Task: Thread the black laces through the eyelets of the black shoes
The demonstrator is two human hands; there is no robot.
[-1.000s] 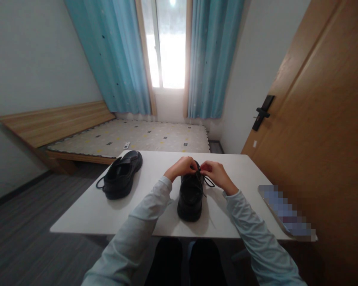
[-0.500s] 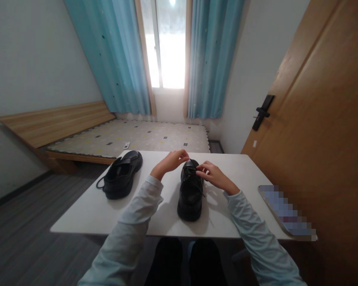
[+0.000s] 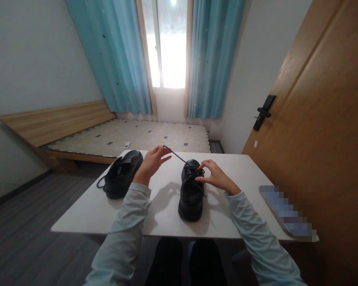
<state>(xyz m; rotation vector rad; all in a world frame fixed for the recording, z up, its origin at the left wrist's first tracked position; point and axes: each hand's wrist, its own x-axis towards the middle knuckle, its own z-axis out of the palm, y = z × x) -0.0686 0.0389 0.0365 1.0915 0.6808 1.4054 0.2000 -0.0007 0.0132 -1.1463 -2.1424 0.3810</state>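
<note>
A black lace-up shoe (image 3: 191, 208) stands near the middle of the white table, its toe pointing away from me. My left hand (image 3: 152, 162), up and to the left of that shoe, pinches the end of a black shoelace (image 3: 177, 155). The lace runs taut and slanting down to the front eyelets. At the shoe's right side is my right hand (image 3: 214, 174), thumb and fingers apart, fingertips touching the lacing area. Another black shoe (image 3: 118, 184) rests on the table's left part, with a loop of lace hanging at its left side.
The white table (image 3: 86, 216) has a flat, pixelated object (image 3: 288, 212) at its right edge. Behind stands a bed (image 3: 143, 135) with a small white object (image 3: 127, 145) on it. A wooden door (image 3: 322, 131) is at the right. Blue curtains (image 3: 210, 59) flank the window.
My left hand has moved left and away from the shoe, drawing the shoelace out straight. My right hand has stayed beside the shoe, its thumb and fingers now wider apart.
</note>
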